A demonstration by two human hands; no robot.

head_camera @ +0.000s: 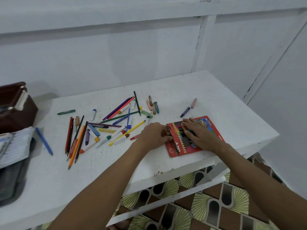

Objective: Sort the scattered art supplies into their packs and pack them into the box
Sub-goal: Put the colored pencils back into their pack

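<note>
Red crayon pack [191,138] lies flat on the desk [216,100] at about 4 o'clock, long axis running roughly 11 to 5. Right hand [201,134] presses flat on it, fingers straight. Left hand [153,136] is at the pack's open left edge, fingers curled, apparently feeding a crayon in; hard to confirm. Loose pencils and markers [106,127] lie at 9 o'clock, nearer the left hand.

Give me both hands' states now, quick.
Left hand: fingers curled at the open end of the red crayon pack, apparently pinching crayons there.
Right hand: open, fingers straight, pressing flat on the pack.
</note>
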